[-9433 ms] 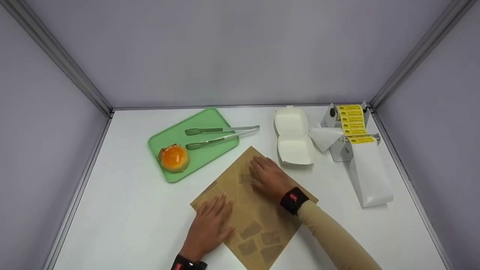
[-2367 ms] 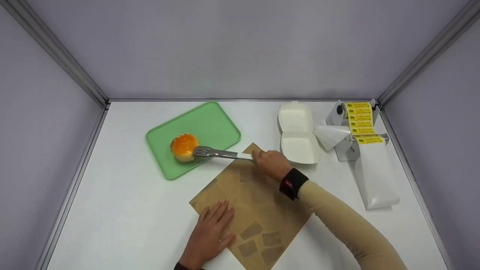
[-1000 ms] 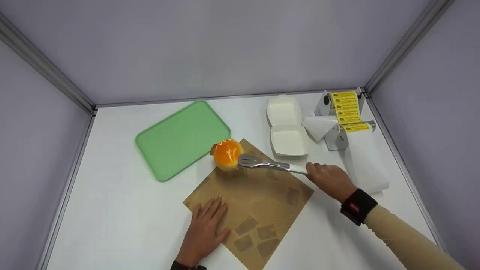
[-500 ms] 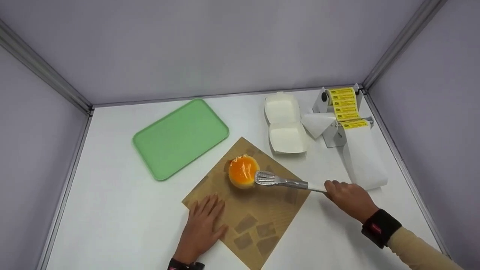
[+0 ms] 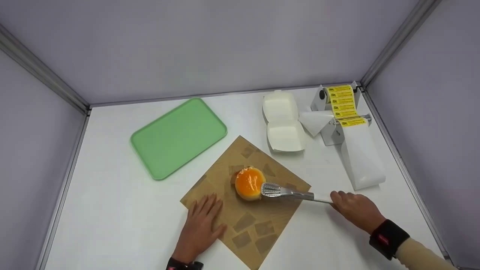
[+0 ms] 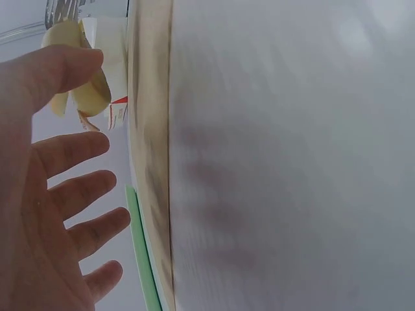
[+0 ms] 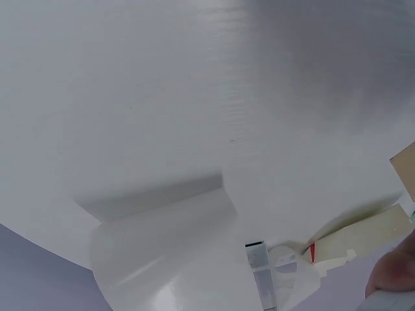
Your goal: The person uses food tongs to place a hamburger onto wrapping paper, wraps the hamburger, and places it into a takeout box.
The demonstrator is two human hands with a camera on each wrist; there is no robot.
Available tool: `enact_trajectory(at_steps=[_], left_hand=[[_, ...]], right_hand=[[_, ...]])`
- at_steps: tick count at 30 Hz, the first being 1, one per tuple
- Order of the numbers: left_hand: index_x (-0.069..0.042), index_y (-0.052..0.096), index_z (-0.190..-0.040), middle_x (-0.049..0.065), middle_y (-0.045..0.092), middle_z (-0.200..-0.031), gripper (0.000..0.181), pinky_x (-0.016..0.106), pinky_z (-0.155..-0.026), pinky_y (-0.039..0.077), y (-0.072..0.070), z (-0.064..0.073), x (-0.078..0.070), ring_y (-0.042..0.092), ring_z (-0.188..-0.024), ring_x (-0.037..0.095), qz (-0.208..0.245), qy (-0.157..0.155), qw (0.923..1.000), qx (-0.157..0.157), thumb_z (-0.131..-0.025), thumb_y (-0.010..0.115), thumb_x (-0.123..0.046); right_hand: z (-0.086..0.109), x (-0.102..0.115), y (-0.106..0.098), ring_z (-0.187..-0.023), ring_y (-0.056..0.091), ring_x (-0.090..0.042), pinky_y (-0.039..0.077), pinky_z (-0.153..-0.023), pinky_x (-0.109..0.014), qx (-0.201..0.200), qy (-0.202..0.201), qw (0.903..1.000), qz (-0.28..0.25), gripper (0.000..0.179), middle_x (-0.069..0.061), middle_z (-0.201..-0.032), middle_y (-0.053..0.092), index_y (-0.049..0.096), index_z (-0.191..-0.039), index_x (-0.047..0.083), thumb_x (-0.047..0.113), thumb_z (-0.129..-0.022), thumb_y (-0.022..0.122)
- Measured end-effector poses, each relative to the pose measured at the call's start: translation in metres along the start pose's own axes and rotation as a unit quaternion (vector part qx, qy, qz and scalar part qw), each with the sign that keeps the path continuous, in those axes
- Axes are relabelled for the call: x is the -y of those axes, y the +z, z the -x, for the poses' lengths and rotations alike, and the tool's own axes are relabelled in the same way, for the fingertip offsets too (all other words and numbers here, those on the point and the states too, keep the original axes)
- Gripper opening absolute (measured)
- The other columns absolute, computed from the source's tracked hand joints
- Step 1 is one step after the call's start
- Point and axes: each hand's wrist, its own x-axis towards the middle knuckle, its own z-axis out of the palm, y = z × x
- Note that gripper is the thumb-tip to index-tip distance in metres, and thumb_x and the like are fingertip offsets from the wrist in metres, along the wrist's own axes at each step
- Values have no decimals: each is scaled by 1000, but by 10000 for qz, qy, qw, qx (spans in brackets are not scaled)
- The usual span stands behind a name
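Burger (image 5: 250,183) pinched in tongs (image 5: 290,193), raised over brown paper (image 5: 277,213), gap visible in left wrist view. Right hand (image 5: 356,212) grips tongs; left hand (image 5: 198,228), fingers extended, over paper's left edge, contact unclear. Hands well apart. Green tray (image 5: 180,137) beyond paper.

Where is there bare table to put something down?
Widest: left side of the table, below the green tray, left of the left hand. Another: lower right, between brown paper and beige sleeve. Crowded: upper right, white box close by label dispenser.
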Motion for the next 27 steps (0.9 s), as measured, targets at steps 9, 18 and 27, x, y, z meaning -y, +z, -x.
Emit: enact_trajectory(at_steps=[9,18,27], left_hand=[[-17,49,-151,7,39,-163,68,65,-121,24,0,0,1,33,-152,34,18,-72,10000,29,-93,68,-47],[-17,49,-151,8,39,-163,67,63,-122,24,0,2,1,34,-152,33,25,-21,10000,-4,-94,67,-47],[-15,51,-150,10,43,-160,66,63,-121,26,1,2,1,38,-149,35,99,-56,9999,26,-93,68,-45]], right_hand=[[3,6,4,-43,49,-12,41,-35,-24,225,-26,9997,82,56,-5,-61,57,55,-92,3,29,-113,11],[8,9,9,-42,48,-13,42,-35,-25,305,-28,9995,77,57,-6,-62,59,56,-92,3,30,-112,10],[9,11,8,-42,46,-13,42,-36,-26,468,-33,9988,109,59,-6,-61,58,56,-93,3,31,-112,6]])
